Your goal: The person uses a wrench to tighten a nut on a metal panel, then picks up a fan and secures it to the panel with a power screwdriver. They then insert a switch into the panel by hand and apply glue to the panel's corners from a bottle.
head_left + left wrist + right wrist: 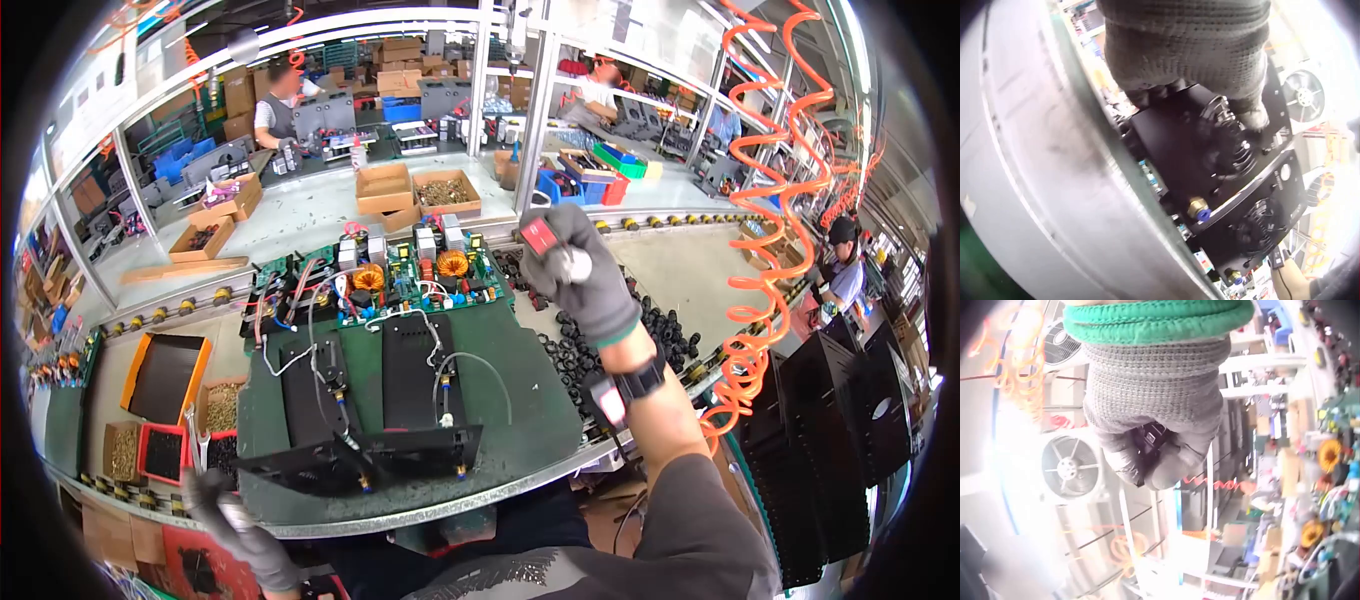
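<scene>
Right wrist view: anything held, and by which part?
A small black part, red-faced in the head view, gripped in the gloved right hand. The fingers cover much of it, so exactly which part is gripped can't be told.

"How is the right arm (672, 430) placed?"

"Stretched forward and up, its forearm bare below a dark grey sleeve (695, 515). The right wrist (640, 380) wears a black strap."

"And the right hand (588, 278)?"

"In a grey knit glove (1154, 384) with a green cuff (1160, 325). It is raised and closed in a pinch, the fingers (1120, 464) bent inward with their tips drawn near each other."

"The left hand (240, 535)?"

"Much lower, beside the body, in a grey knit glove too. Its fingers are loosely bent, and the left thumb (1252, 119) stands apart from them."

"So the 2 hands are separate?"

"Well apart: right high, left low."
</scene>
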Motion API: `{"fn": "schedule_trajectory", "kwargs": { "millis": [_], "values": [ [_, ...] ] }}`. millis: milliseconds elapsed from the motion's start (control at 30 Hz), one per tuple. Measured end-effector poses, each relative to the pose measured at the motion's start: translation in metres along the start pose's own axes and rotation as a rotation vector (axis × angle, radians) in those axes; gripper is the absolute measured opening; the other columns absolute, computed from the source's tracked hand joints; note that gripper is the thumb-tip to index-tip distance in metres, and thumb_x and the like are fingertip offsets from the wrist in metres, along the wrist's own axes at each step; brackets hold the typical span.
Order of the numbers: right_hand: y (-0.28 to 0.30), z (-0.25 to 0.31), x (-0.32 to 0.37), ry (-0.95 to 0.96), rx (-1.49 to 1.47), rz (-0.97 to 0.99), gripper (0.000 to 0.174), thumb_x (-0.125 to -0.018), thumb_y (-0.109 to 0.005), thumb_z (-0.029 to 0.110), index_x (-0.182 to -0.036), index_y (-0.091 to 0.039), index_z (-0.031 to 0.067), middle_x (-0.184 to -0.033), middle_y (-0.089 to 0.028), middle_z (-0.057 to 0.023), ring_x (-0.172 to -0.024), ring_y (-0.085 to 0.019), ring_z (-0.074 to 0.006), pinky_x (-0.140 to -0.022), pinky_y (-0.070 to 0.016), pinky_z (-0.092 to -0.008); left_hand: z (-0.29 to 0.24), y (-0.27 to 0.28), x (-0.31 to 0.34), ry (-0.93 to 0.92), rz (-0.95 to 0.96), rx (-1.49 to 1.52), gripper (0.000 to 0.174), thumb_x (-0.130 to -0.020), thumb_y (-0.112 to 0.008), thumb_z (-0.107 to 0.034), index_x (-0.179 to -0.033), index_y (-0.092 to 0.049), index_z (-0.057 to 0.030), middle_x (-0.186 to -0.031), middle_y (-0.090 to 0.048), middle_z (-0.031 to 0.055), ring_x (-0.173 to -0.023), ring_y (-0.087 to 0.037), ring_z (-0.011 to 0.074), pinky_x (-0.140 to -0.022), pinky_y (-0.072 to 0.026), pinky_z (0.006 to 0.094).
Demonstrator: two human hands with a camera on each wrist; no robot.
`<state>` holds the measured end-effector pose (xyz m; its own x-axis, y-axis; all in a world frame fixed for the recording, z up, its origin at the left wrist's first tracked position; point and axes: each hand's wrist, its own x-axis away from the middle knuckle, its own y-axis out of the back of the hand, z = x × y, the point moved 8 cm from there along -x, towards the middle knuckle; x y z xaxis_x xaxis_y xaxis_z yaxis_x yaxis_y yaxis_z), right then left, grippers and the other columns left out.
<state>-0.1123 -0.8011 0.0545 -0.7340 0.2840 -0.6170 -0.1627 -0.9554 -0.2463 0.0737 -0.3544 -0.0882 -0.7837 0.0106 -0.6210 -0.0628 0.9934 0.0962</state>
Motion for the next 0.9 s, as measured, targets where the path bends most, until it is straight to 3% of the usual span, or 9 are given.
{"fn": "schedule_trajectory", "kwargs": {
  "millis": [33, 100, 167, 233, 300, 367, 567, 800, 900],
  "values": [
    [-0.02, 0.003, 0.008, 0.007, -0.025, 0.041, 0.036, -0.079, -0.082, 0.023, -0.089, -0.049, 0.0116, -0.084, -0.049, -0.0025, -0.054, -0.046, -0.0109, -0.049, -0.0339, -0.0254, -0.031, 0.011, -0.006, -0.055, -0.114, 0.045, 0.044, -0.103, -0.044, -0.019, -0.143, -0.042, 0.0, -0.112, -0.056, 0.0074, -0.1, -0.052, 0.0162, -0.093, -0.0428, 0.0325],
    [-0.064, 0.009, 0.021, 0.045, -0.189, 0.107, 0.03, -0.077, -0.077, 0.008, -0.089, -0.049, 0.0095, -0.086, -0.051, -0.0041, -0.062, -0.052, -0.0108, -0.048, -0.0403, -0.0218, -0.07, 0.005, -0.004, -0.069, 0.083, 0.153, 0.045, -0.098, -0.049, -0.022, -0.136, -0.05, 0.0028, -0.1, -0.058, 0.0085, -0.091, -0.055, 0.0169, -0.085, -0.0455, 0.0319],
    [-0.093, 0.005, 0.044, 0.003, -0.043, -0.031, 0.038, -0.072, -0.08, 0.007, -0.097, -0.051, 0.009, -0.092, -0.056, -0.0039, -0.076, -0.055, -0.0127, -0.064, -0.0446, -0.0255, -0.15, -0.053, 0.008, -0.124, 0.626, 0.299, 0.041, -0.095, -0.056, -0.021, -0.128, -0.055, 0.0032, -0.097, -0.061, 0.0072, -0.083, -0.056, 0.0137, -0.078, -0.0477, 0.0284],
    [-0.135, 0.015, 0.063, 0.033, 0.379, -0.007, 0.042, -0.071, -0.082, 0.009, -0.104, -0.056, 0.0073, -0.095, -0.058, -0.0041, -0.087, -0.056, -0.0156, -0.076, -0.046, -0.0298, -0.178, -0.102, 0.032, 0.172, 1.052, 0.574, 0.041, -0.093, -0.062, -0.022, -0.126, -0.056, 0.0023, -0.098, -0.062, 0.0059, -0.081, -0.057, 0.0108, -0.072, -0.048, 0.0252],
    [-0.166, 0.01, 0.089, 0.088, 0.785, 0.192, 0.044, -0.074, -0.081, 0.013, -0.113, -0.06, 0.0053, -0.099, -0.06, -0.006, -0.094, -0.059, -0.0204, -0.081, -0.0476, -0.0327, -0.177, -0.125, 0.062, 0.346, 1.216, 0.643, 0.039, -0.094, -0.064, -0.024, -0.125, -0.056, -0.0002, -0.097, -0.061, 0.0046, -0.081, -0.056, 0.0087, -0.074, -0.0478, 0.0241],
    [-0.185, 0.01, 0.114, 0.222, 1.016, 0.224, 0.052, -0.074, -0.08, 0.012, -0.123, -0.062, 0.0097, -0.108, -0.062, -0.012, -0.09, -0.064, -0.0275, -0.078, -0.0526, -0.0346, -0.165, -0.135, 0.088, 0.7, 1.326, 0.718, 0.04, -0.095, -0.063, -0.026, -0.127, -0.054, -0.0028, -0.095, -0.061, 0.0034, -0.082, -0.056, 0.008, -0.077, -0.0483, 0.025],
    [-0.184, -0.016, 0.161, -0.115, 1.345, 0.277, 0.055, -0.077, -0.073, 0.012, -0.13, -0.056, 0.0145, -0.101, -0.057, -0.0121, -0.081, -0.065, -0.0325, -0.068, -0.0538, -0.0416, -0.134, -0.142, 0.145, 1.045, 1.383, 0.762, 0.039, -0.094, -0.063, -0.027, -0.125, -0.051, -0.0064, -0.112, -0.06, 0.0044, -0.104, -0.06, 0.0124, -0.082, -0.0533, 0.0304],
    [-0.168, -0.012, 0.169, -0.102, 1.447, 0.38, 0.043, -0.078, -0.072, 0.015, -0.119, -0.059, 0.0123, -0.093, -0.059, -0.01, -0.075, -0.066, -0.0303, -0.065, -0.0528, -0.0416, -0.126, -0.151, 0.126, 0.541, 1.374, 0.312, 0.041, -0.088, -0.073, -0.02, -0.119, -0.052, -0.003, -0.098, -0.065, 0.0077, -0.096, -0.064, 0.013, -0.078, -0.0523, 0.0288],
    [-0.145, 0.0, 0.16, -0.1, 1.295, 0.07, 0.036, -0.078, -0.075, 0.015, -0.111, -0.061, 0.0108, -0.089, -0.064, -0.0085, -0.073, -0.067, -0.0264, -0.065, -0.054, -0.0369, -0.189, -0.137, 0.055, -0.127, 1.06, -0.055, 0.06, -0.078, -0.083, -0.032, -0.125, -0.054, -0.0062, -0.092, -0.065, 0.0094, -0.084, -0.064, 0.0147, -0.072, -0.0521, 0.031]
  ]
}}
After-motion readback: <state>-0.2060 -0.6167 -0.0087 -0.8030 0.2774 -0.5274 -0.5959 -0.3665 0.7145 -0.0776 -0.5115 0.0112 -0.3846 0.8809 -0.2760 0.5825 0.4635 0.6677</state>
